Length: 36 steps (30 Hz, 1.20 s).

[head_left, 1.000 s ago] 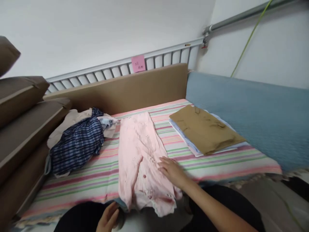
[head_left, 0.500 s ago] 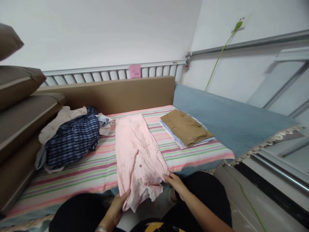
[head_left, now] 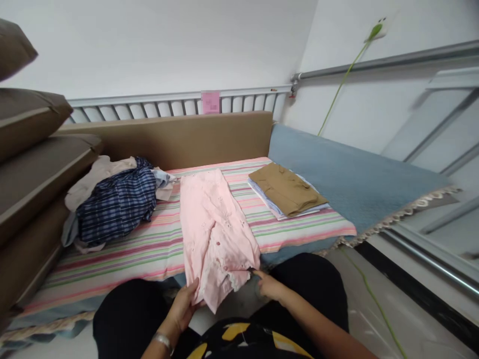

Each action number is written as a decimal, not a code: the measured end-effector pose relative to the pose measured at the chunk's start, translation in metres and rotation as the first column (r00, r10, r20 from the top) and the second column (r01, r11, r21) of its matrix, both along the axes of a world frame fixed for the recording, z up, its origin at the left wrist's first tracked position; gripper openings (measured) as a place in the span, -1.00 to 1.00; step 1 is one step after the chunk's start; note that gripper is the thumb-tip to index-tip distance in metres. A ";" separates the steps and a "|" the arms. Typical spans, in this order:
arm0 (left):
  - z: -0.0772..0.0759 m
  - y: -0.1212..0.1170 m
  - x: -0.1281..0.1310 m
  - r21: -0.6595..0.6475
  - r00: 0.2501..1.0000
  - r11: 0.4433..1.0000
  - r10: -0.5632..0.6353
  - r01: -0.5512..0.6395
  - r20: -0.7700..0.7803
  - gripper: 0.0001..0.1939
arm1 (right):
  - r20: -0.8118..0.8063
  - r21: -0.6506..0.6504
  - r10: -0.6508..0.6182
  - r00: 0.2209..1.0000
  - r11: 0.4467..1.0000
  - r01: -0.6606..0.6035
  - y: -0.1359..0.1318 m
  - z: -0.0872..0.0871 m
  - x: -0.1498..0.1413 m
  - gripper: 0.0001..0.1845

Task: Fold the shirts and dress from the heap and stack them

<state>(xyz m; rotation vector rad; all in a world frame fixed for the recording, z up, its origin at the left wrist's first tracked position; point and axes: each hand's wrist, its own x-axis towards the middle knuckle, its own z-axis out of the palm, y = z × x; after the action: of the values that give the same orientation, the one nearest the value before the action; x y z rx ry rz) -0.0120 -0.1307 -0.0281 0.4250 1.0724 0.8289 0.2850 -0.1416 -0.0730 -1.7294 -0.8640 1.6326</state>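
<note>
I'm losing the fingers of the left hand (head_left: 182, 305) beneath the near edge of the pink buttoned top (head_left: 220, 224), and I'm not making out whether the right hand's (head_left: 270, 287) fingertips are pinching its lace hem. The khaki garment (head_left: 286, 188) is covering most of the folded clothes (head_left: 270, 205) toward the right edge of the striped sheet (head_left: 153, 257). Brown cushions (head_left: 33, 164) are hiding the sheet's left edge and running out of view. The writing on the pink note (head_left: 210, 102) is blurring beyond reading.

A room in a home, by its striped bedcover (head_left: 299, 232), column radiator (head_left: 144, 110) toward eleven o'clock, stacked brown cushions (head_left: 33, 159) at nine, and wall socket (head_left: 388, 24) between one and two.
</note>
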 end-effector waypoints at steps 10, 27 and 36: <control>0.008 -0.002 0.002 -0.024 1.000 1.000 -0.007 0.007 0.024 -0.60 | -0.258 0.002 -0.177 0.950 0.983 0.184 -0.002 -0.004 -0.039 -0.13; -0.018 -0.014 0.015 -0.005 1.000 1.000 0.009 -0.009 -0.019 -0.46 | -0.387 -0.037 -0.220 0.896 0.974 0.224 0.004 0.023 -0.026 -0.32; -0.009 -0.015 0.014 0.039 0.998 0.997 0.059 -0.060 0.016 -0.51 | -0.340 -0.135 -0.296 0.893 0.955 0.265 0.012 0.033 -0.033 -0.39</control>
<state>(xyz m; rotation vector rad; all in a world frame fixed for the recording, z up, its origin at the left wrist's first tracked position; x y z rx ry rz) 0.0024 -0.1461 -0.0372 0.4208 1.0601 0.9059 0.2519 -0.1298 -0.0397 -1.4632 -0.3566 1.7263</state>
